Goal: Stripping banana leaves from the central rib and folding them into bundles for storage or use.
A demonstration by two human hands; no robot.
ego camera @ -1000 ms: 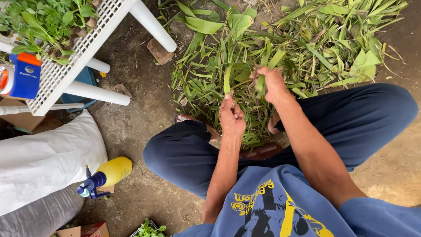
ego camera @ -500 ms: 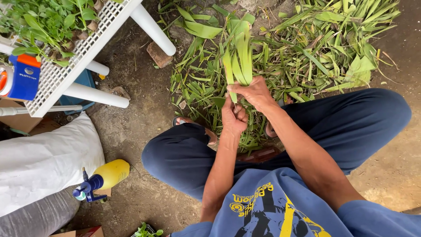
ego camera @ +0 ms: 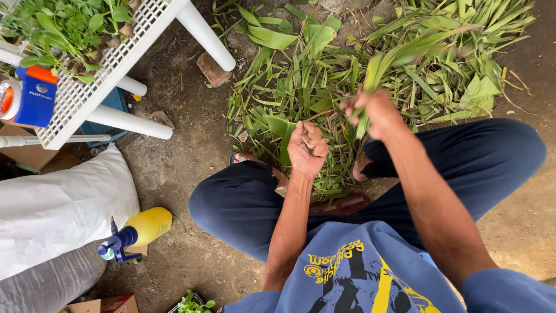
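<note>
I sit low with my knees apart over a pile of cut green leaves (ego camera: 324, 81) on the dirt ground. My right hand (ego camera: 373, 113) is raised and closed round a bunch of long green leaves (ego camera: 405, 52) that stretch away to the upper right. My left hand (ego camera: 307, 148) is a fist just left of it, above the pile, pinching something small that I cannot make out. Both forearms reach out over my dark blue trousers (ego camera: 243, 203).
A white lattice table (ego camera: 110, 64) with potted greens stands at upper left, a tape dispenser (ego camera: 26, 95) on it. A white sack (ego camera: 58, 203) and a yellow spray bottle (ego camera: 139, 229) lie at left. A brick piece (ego camera: 213, 69) rests by the table leg.
My right hand has pulled away to the right and upward with the leaf bunch. The left hand has stayed near the middle, and the two hands have separated.
</note>
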